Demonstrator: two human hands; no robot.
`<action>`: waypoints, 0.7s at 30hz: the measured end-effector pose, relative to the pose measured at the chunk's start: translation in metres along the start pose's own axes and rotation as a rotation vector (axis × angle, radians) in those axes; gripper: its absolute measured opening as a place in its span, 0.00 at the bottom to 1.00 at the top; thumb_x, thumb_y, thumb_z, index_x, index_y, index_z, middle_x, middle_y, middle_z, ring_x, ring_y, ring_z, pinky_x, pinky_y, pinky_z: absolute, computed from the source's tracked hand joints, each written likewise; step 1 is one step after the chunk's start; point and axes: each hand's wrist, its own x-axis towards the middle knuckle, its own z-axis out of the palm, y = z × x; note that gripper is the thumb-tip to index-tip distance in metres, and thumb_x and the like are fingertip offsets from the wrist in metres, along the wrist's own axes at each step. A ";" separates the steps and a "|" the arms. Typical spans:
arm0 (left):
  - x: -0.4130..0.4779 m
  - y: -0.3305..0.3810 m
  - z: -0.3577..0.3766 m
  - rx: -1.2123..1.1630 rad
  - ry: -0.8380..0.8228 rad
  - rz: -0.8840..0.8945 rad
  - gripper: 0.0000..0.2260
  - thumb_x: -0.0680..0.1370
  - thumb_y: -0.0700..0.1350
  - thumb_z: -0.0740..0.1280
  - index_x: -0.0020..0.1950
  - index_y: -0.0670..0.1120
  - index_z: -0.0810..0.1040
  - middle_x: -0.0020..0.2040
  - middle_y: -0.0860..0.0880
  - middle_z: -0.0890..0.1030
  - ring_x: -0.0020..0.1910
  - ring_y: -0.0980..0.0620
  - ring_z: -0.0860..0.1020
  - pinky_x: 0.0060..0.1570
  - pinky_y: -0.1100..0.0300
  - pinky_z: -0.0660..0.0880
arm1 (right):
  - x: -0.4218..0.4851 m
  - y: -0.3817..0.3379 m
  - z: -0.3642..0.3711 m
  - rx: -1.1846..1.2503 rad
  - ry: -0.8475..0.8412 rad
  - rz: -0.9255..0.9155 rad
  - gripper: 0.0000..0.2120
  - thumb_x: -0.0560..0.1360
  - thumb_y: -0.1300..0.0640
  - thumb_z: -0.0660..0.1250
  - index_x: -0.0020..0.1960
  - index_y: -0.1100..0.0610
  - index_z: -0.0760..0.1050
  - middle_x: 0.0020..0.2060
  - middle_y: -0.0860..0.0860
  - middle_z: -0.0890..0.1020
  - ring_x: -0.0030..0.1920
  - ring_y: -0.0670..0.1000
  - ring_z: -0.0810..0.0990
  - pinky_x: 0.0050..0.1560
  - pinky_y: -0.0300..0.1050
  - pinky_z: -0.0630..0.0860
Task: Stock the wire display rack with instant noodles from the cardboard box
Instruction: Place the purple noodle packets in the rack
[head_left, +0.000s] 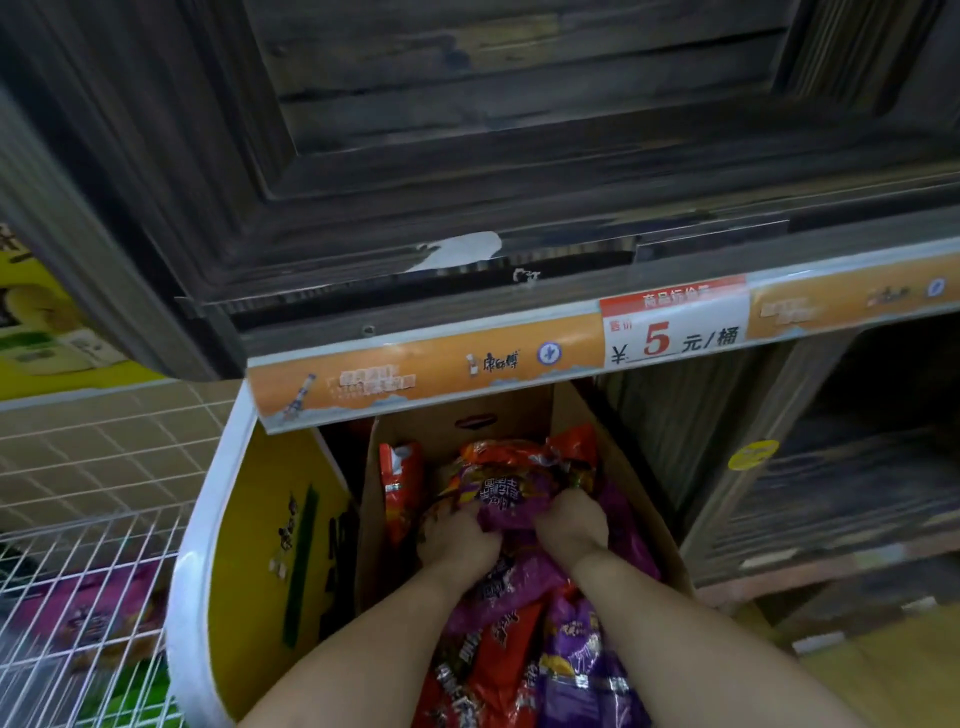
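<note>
Inside cardboard box (615, 452), red and purple noodle packs (524, 654), left hand (460, 540) and right hand (571, 525) grip top pack (506, 496)

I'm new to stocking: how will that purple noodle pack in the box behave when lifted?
Probably floppy: the purple pack crumples where the left hand and right hand grip its wrapper. Likely slippery, since the film looks glossy. Probably light for its size, being a bulky soft bag.

The white price tag (675, 327) on the orange strip (426, 376) reads "售价 ¥5 元/桶". The strip itself shows the brand name 康师傅. Words on the noodle packs (511, 488) are too blurry to read.
</note>
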 end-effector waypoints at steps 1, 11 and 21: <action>-0.002 -0.001 -0.002 -0.039 0.001 -0.002 0.29 0.74 0.60 0.62 0.76 0.60 0.69 0.78 0.45 0.67 0.77 0.39 0.63 0.76 0.43 0.63 | -0.005 -0.002 -0.005 0.015 0.022 -0.028 0.13 0.77 0.54 0.65 0.54 0.61 0.83 0.54 0.58 0.85 0.56 0.59 0.82 0.56 0.44 0.78; -0.052 0.023 -0.050 -0.061 0.305 0.176 0.44 0.75 0.47 0.73 0.83 0.54 0.49 0.83 0.44 0.46 0.82 0.39 0.50 0.78 0.42 0.58 | -0.061 -0.051 -0.076 0.345 0.195 -0.461 0.13 0.76 0.69 0.62 0.54 0.60 0.82 0.48 0.54 0.82 0.53 0.53 0.78 0.47 0.33 0.66; -0.074 0.028 -0.080 -0.002 0.185 0.353 0.22 0.73 0.47 0.74 0.66 0.51 0.78 0.65 0.46 0.81 0.63 0.43 0.79 0.60 0.54 0.77 | -0.093 -0.076 -0.093 0.252 0.074 -0.477 0.09 0.73 0.62 0.73 0.49 0.50 0.79 0.46 0.49 0.82 0.53 0.52 0.81 0.50 0.43 0.78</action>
